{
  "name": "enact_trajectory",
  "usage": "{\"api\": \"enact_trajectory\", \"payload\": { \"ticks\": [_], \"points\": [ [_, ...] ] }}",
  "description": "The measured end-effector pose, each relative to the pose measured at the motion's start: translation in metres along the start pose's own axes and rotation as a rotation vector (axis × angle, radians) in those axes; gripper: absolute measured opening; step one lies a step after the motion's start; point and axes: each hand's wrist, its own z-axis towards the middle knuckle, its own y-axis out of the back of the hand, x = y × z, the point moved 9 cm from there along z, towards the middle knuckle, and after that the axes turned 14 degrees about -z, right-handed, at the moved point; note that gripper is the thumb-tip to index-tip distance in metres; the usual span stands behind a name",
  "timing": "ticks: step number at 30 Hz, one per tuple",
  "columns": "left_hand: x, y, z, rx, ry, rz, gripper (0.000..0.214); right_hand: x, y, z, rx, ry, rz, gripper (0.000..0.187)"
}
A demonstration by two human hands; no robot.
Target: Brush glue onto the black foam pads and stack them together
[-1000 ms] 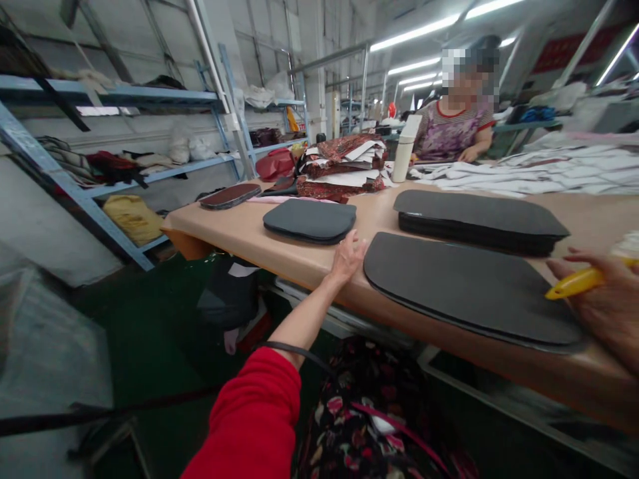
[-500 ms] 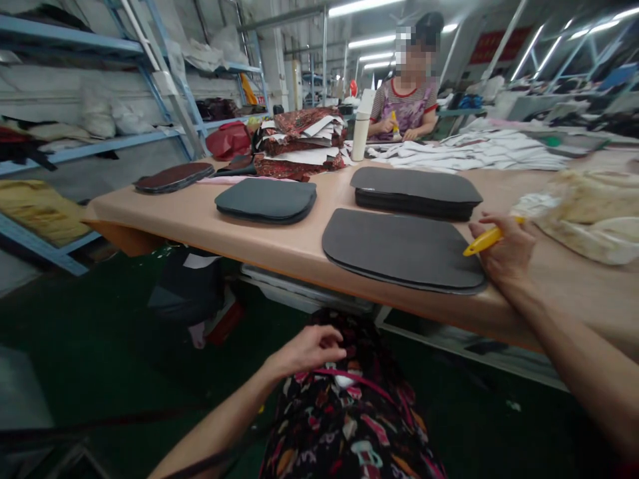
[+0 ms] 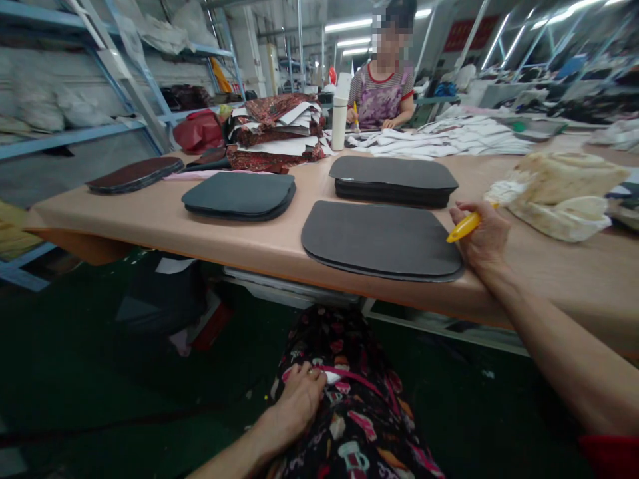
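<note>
My right hand (image 3: 483,238) rests on the tan table (image 3: 249,239), closed around a yellow tool (image 3: 464,227) at the right edge of a flat dark grey foam piece (image 3: 379,238). My left hand (image 3: 301,401) lies low on my lap, fingers curled against the patterned fabric (image 3: 359,399) and a pink strap (image 3: 349,376); it grips nothing that I can make out. A stack of similar black pieces (image 3: 394,181) sits just behind the foam piece.
Another grey stack (image 3: 239,195) and a dark red piece (image 3: 134,173) lie to the left. Patterned fabric is piled (image 3: 274,130) behind, next to a white bottle (image 3: 340,112). A person (image 3: 382,93) works across the table. White pieces (image 3: 444,136) and cream cloth (image 3: 559,193) lie right. Blue shelves (image 3: 74,133) stand left.
My left hand left the table edge and dropped to my lap. The view swung right, and my right hand with the yellow tool now sits at the foam piece's right edge.
</note>
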Motion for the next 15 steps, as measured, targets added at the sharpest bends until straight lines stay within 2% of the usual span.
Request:
{"api": "enact_trajectory", "payload": {
  "ticks": [5, 9, 12, 15],
  "points": [
    [0.006, -0.012, 0.009, -0.056, 0.075, 0.096, 0.045, 0.004, 0.005, 0.000, 0.013, -0.020, -0.009, 0.030],
    [0.004, -0.011, 0.017, -0.139, 0.128, 0.164, 0.054, 0.006, 0.007, 0.001, 0.024, -0.034, 0.001, 0.033],
    [0.003, -0.012, 0.021, -0.152, 0.121, 0.156, 0.063, 0.004, 0.006, 0.002, 0.025, -0.050, 0.020, 0.037],
    [0.013, -0.015, 0.026, -0.157, 0.145, 0.110, 0.071, 0.005, 0.007, 0.003, 0.010, -0.061, 0.032, 0.038]
  ]
}}
